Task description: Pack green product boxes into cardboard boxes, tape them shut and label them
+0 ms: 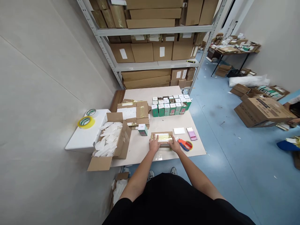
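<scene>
A small cardboard box [163,137] with shiny tape across its top lies near the front edge of the table. My left hand [154,144] grips its left end, fingers on the top and side. At the other end my right hand [174,145] holds the same box. Just right of that hand lies an orange and blue tape dispenser [185,144] with a yellow roll. Behind it are a white card [179,131] and a pinkish-purple stack [192,134]. One small green and white box [142,130] stands left of my hands.
Rows of green and white boxes [171,107] stand at the table's back right. Flattened cardboard [142,112] lies at back left. An open carton [123,142] of white paper is at left, by tape rolls [86,122]. A shelf rack [154,65] rises behind; another person's hand [295,120] touches a large carton [267,111].
</scene>
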The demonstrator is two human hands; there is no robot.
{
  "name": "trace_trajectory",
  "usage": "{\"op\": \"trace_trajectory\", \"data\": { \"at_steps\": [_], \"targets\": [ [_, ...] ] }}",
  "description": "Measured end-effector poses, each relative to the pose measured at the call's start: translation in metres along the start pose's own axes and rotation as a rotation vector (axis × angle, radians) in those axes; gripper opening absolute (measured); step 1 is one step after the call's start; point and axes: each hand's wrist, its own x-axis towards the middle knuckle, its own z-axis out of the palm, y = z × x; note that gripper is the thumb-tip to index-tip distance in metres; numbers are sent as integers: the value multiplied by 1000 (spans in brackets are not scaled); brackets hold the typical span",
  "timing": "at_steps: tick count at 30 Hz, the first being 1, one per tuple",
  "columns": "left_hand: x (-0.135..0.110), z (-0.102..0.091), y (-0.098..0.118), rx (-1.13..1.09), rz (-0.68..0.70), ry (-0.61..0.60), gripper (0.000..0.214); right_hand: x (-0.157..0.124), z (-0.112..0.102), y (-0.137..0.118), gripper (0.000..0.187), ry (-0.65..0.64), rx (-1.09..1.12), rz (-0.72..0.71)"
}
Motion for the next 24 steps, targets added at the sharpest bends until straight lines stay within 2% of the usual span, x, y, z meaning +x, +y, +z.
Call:
{"op": "trace_trajectory", "data": {
  "at_steps": [6, 9, 11, 16, 20, 24],
  "targets": [
    [-12, -7, -21, 26, -58, 26, 78, 0, 27, -9, 76, -68, 23, -39],
    [-10, -5, -19, 36, -66, 48, 77, 5, 32, -6, 75, -71, 17, -21],
    [-4, 2, -7, 24, -50, 34, 76, 10, 24, 3, 76, -64, -6, 10],
    [13, 31, 21, -26, -15, -94, 76, 17, -1, 33, 77, -79, -90, 81],
    [14, 38, 15, -68, -16, -60, 73, 21, -6, 33, 73, -124, -96, 61],
    [15, 32, 10, -56, -77, -82, 71, 25, -19, 22, 73, -16, -48, -98]
  ]
}}
